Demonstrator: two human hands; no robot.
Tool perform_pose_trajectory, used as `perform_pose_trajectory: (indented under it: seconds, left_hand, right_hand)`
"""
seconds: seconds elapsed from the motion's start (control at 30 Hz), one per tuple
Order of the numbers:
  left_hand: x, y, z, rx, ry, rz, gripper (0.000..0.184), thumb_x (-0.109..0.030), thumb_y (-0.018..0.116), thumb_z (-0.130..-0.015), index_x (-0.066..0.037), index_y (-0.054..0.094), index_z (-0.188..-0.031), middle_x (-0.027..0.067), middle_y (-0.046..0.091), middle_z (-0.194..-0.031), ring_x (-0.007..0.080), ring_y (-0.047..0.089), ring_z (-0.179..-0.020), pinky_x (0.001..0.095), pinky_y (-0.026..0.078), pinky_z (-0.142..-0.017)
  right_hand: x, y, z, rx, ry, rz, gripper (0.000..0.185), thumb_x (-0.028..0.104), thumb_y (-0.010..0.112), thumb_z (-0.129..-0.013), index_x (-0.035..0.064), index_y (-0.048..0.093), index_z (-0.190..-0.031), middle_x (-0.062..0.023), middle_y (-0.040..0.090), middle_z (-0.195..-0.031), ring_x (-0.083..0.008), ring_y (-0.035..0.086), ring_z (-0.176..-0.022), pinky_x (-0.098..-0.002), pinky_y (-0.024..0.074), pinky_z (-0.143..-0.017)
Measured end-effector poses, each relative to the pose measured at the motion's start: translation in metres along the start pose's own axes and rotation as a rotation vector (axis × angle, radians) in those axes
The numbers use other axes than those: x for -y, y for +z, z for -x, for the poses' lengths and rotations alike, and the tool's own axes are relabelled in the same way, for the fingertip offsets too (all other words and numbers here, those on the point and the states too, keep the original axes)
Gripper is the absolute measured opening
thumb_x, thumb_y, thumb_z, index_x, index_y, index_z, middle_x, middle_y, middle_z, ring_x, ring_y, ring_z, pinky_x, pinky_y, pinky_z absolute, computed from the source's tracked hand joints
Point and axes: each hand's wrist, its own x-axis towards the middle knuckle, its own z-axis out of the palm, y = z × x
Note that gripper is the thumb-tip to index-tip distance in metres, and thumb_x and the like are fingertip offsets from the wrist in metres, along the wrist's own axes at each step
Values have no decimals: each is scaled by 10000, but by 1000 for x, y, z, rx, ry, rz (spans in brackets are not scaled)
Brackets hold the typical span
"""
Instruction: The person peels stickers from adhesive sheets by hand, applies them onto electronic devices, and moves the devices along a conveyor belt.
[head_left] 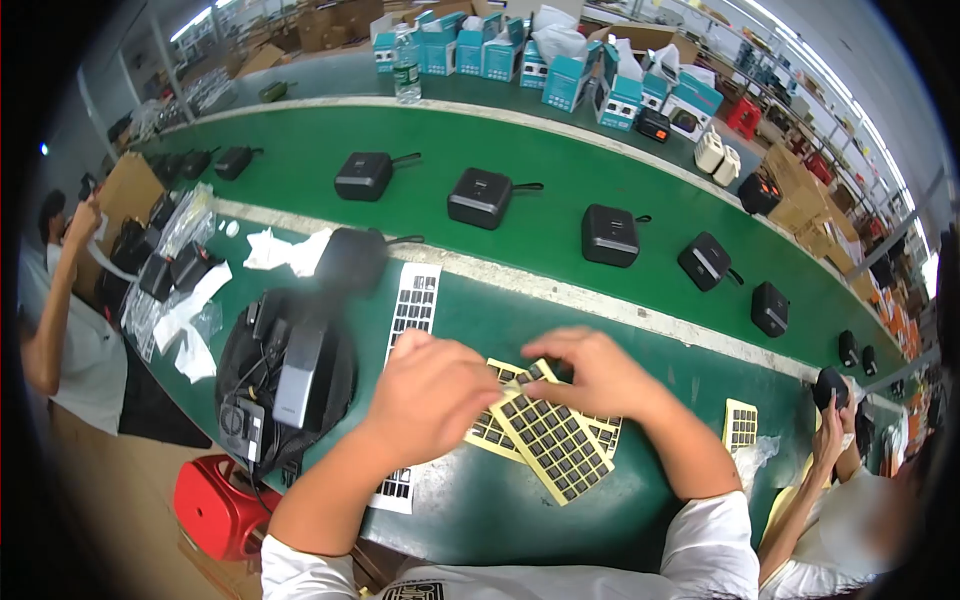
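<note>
A yellow sheet with rows of black pieces [560,447] lies tilted across other yellow sheets on the green table. My left hand [430,393] is at its upper left corner, fingers pressed together there; what they pinch is too small to make out. My right hand [592,375] bends over the sheet's upper edge, its fingers curled at the sheet. White sheets with black pieces [415,300] lie partly under my left forearm. To the left, a round black case [237,360] holds a silver-grey device [298,375] and cables.
Several black box-shaped devices [480,197] stand on the green belt [540,150] ahead. Blue-white boxes [567,82] and a bottle [406,75] are behind it. A red stool [215,508] stands lower left. Co-workers sit left [70,340] and right [825,520]; another yellow sheet [740,424] lies right.
</note>
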Motion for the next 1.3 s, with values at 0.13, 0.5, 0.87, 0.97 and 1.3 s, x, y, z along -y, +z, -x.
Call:
perform_pose_trajectory:
  seconds: [0.13, 0.5, 0.87, 0.97, 1.3]
  left_hand:
    - [10, -12, 2, -230, -490, 705, 164, -2, 715, -923, -68, 611, -1030, 56, 625, -941, 115, 560, -847, 265, 435, -888]
    - [25, -5, -70, -182, -481, 1156, 322, -32, 665, -987, -71, 427, -1200, 35, 617, -1058, 92, 564, -975, 272, 448, -892]
    - [-12, 3, -80, -453, -281, 851, 494, 81, 709, -913, -57, 337, -1208, 101, 684, -944, 93, 539, -815, 255, 451, -821]
    - [-21, -2, -78, -491, -272, 737, 502, 97, 718, -900, -47, 331, -1186, 86, 701, -915, 71, 497, -729, 232, 430, -746]
    - [-29, -2, -75, -485, -173, 473, 564, 96, 779, -852, -38, 325, -1160, 75, 719, -909, 42, 502, -676, 191, 412, -653]
  right_hand:
    - [-75, -76, -18, -308, 13, 307, 886, 95, 877, -651, 112, 523, -1463, -200, 451, -1529, -409, 399, -1448, -474, 350, -1216]
    - [-181, -100, -38, -299, 339, -63, 1032, 147, 912, -525, 85, 495, -1468, -126, 559, -1387, -263, 541, -1291, -361, 417, -1129]
    - [33, -72, -18, -451, 48, -919, 939, 140, 783, -621, 22, 446, -1489, -111, 557, -1367, -203, 559, -1255, -338, 429, -1099]
    - [44, -64, -10, -367, -27, -768, 972, -8, 857, -684, 60, 377, -1527, -136, 481, -1427, -257, 505, -1346, -398, 422, -1136]
    - [58, -58, -3, -371, -22, -798, 976, -23, 852, -701, 69, 359, -1537, -135, 473, -1434, -250, 495, -1355, -394, 454, -1105]
